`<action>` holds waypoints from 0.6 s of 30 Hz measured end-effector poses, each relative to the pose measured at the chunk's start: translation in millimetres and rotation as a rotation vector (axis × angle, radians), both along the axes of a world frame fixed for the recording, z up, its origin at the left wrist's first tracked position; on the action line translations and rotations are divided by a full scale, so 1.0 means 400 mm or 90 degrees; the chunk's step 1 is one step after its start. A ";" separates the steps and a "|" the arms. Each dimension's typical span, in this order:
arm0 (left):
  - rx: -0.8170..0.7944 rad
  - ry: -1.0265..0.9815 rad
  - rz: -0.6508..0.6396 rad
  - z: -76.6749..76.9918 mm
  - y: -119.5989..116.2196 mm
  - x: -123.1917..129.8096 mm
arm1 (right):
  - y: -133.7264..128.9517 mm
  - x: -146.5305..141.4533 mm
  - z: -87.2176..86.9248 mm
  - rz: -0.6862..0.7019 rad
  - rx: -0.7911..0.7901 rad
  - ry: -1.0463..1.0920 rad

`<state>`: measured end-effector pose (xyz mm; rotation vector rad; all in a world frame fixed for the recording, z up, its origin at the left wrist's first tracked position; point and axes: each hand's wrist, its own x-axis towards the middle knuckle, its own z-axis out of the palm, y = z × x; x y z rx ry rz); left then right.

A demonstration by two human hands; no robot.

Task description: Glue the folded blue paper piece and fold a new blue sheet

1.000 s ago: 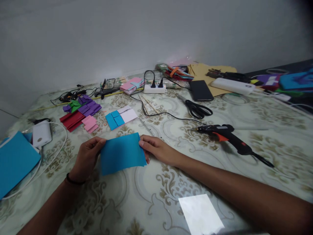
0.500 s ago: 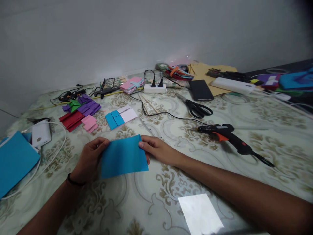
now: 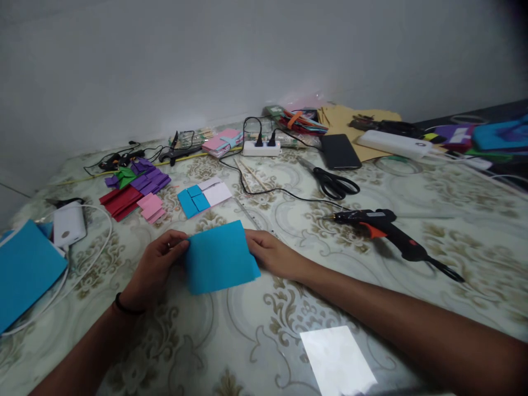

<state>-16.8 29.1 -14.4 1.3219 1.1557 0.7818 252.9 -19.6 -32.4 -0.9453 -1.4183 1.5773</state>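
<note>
Between my hands, above the table, is a blue sheet of paper [image 3: 220,257], tilted toward me. A second blue layer shows past its lower right corner; I cannot tell whether it is a fold or another sheet. My left hand [image 3: 163,264] pinches the left edge, thumb on the near face. My right hand [image 3: 270,253] is closed at the right edge, its fingertips hidden behind the paper. Beyond the sheet lie folded blue pieces [image 3: 193,201] and white pieces [image 3: 218,193], with small pink folded strips [image 3: 151,208] to their left.
A glue gun [image 3: 383,228] and black-handled scissors [image 3: 336,182] lie to the right. A power strip [image 3: 262,148] with cords stands at the back. A white square [image 3: 338,360] is near the front. Left are a white power bank [image 3: 70,224] and a large blue sheet [image 3: 25,275].
The blue sheet has shifted slightly right and up. My right fingers, in front of its edge before, are now behind it, and a second layer shows at the lower right corner.
</note>
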 end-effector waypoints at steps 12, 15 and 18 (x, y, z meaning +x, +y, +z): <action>0.063 0.094 -0.133 0.017 -0.013 0.000 | 0.007 0.002 -0.007 0.015 0.034 0.036; 0.061 0.103 -0.150 0.015 -0.009 -0.001 | 0.006 0.002 -0.007 0.016 0.031 0.034; 0.059 0.108 -0.180 0.012 -0.006 -0.003 | 0.003 0.000 -0.006 0.007 0.022 0.031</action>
